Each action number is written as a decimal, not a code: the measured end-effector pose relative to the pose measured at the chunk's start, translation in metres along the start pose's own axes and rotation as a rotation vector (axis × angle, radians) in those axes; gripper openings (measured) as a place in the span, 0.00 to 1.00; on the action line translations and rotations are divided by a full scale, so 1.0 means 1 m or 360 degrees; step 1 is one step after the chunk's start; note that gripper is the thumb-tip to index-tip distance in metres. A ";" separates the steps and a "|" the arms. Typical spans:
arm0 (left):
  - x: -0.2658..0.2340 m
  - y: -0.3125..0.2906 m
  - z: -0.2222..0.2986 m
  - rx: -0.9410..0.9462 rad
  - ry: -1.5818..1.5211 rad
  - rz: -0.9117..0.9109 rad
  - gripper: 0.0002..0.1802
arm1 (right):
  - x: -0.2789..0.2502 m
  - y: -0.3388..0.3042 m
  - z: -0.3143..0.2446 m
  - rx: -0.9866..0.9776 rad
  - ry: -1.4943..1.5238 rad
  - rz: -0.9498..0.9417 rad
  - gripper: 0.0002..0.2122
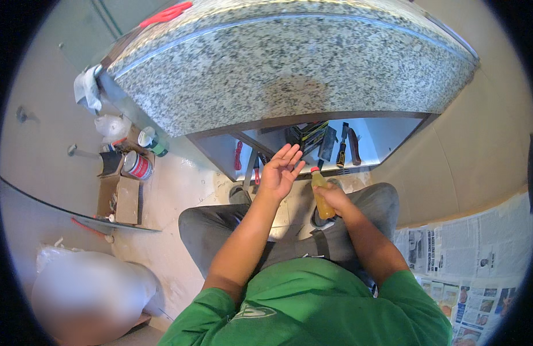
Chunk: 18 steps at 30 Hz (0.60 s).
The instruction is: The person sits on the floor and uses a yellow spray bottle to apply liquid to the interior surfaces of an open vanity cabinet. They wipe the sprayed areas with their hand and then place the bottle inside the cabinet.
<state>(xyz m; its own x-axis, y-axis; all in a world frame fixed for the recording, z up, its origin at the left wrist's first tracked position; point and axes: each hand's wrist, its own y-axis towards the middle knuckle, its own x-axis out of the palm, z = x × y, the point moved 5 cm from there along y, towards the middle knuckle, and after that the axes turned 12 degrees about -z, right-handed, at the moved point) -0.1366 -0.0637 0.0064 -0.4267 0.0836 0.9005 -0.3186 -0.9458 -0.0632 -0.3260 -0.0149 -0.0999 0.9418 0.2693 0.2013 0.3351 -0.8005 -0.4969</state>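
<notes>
Speckled counter (pixel 289 63), red-capped bottle (pixel 321 203) in right hand (pixel 335 199), yellow liquid (pixel 324 211) inside

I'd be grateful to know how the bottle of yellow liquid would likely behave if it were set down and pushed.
The bottle is narrow for its height, so it would probably tip easily. Its rounded sides suggest it may roll once lying down. The yellow liquid showing inside likely gives it some weight.

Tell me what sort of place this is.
Probably a bathroom or similar room under renovation, though that's a judgement: hand tools lie in an open cabinet below a speckled stone counter, and newspaper sheets are spread at the right.
</notes>
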 end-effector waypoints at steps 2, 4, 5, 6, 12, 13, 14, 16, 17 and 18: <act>-0.008 -0.008 0.007 -0.0025 0.0210 0.0052 0.21 | 0.000 -0.001 0.000 0.0017 0.0080 -0.0051 0.12; -0.025 -0.014 0.016 -0.0084 0.0483 0.0065 0.21 | -0.001 0.002 -0.001 0.0010 0.0162 -0.0063 0.11; -0.027 -0.021 0.022 -0.0041 0.0596 0.0017 0.18 | -0.002 0.002 -0.001 0.0010 0.0206 -0.0062 0.11; -0.032 -0.027 0.031 -0.0036 0.0790 0.0026 0.15 | -0.003 0.000 -0.002 0.0059 0.0210 -0.0115 0.11; -0.086 -0.072 0.094 -0.0005 0.1380 0.0209 0.05 | 0.011 -0.036 -0.072 0.0240 -0.0431 -0.0480 0.17; -0.098 -0.076 0.100 -0.0008 0.1388 0.0288 0.05 | 0.016 -0.047 -0.094 0.0278 -0.0675 -0.0501 0.19; -0.107 -0.079 0.102 -0.0020 0.1392 0.0361 0.05 | 0.015 -0.051 -0.108 0.0319 -0.0914 -0.0515 0.20; -0.113 -0.075 0.109 0.0081 0.1926 0.0488 0.16 | 0.002 -0.048 -0.132 0.0366 -0.1721 -0.0483 0.26; -0.122 -0.073 0.113 0.0196 0.2187 0.0523 0.19 | 0.007 -0.054 -0.151 0.0372 -0.2056 -0.0490 0.27; -0.126 -0.072 0.114 0.0313 0.2451 0.0555 0.22 | 0.013 -0.059 -0.170 0.0371 -0.2390 -0.0501 0.28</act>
<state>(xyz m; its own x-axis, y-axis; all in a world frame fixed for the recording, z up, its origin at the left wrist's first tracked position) 0.0364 -0.0422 -0.0533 -0.9023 -0.0279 -0.4302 0.0312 -0.9995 -0.0005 -0.3379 -0.0548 0.0759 -0.0515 0.7896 -0.6114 0.3802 -0.5506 -0.7432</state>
